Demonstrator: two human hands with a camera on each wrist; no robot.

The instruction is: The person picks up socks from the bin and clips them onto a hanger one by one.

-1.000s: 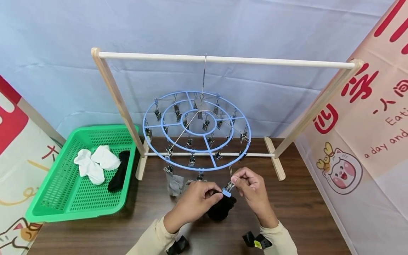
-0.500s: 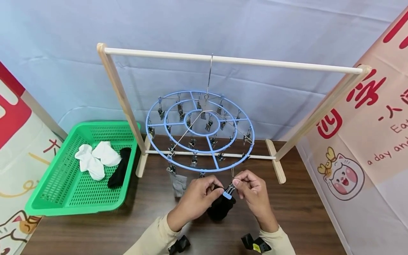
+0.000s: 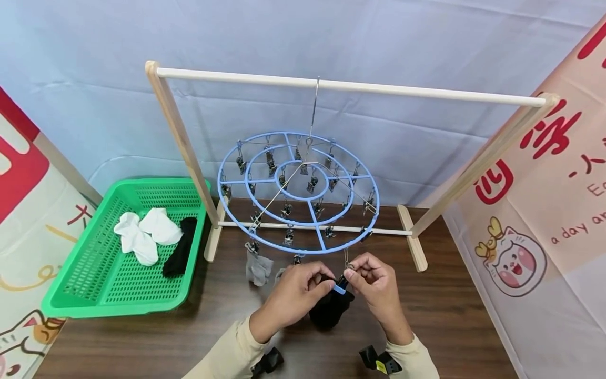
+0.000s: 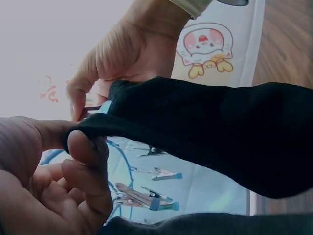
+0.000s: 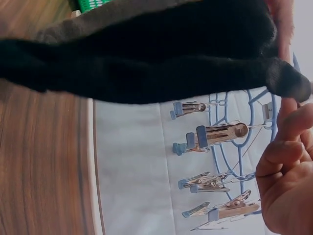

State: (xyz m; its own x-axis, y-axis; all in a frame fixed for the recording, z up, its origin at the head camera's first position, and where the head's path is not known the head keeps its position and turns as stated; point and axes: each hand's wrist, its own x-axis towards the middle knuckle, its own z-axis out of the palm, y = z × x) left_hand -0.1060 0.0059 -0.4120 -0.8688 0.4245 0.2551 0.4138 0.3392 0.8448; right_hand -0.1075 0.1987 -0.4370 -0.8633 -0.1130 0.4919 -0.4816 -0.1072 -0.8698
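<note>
While both hands crowd together under the round blue plastic hanger (image 3: 305, 252), we have our eyes on one meeting place: the cuff of a black fabric sock (image 3: 331, 311) and the slim metal clip with blue plastic tips (image 3: 339, 289). We see the left hand (image 3: 293, 295) pinching that cuff between thumb and finger, the other fingers curled in behind. Across from it, the right hand (image 3: 379, 288) has thumb and fingertip squeezed on the upper end of the clip, just below the hanger's rim. So everything turns on how cuff and clip line up! We read the sock's long axis as running down from the cuff towards the brown wooden table (image 3: 454, 316), below both hands, with the left hand nearer because it touches the cloth. The clip comes in from the right hand's side, slanted, its blue tips right at the cuff's edge. Are its jaws closed over the fabric? We cannot tell; fingers and dark cloth hide the bite. In our judgement, the cuff needs to stay flat there.
</note>
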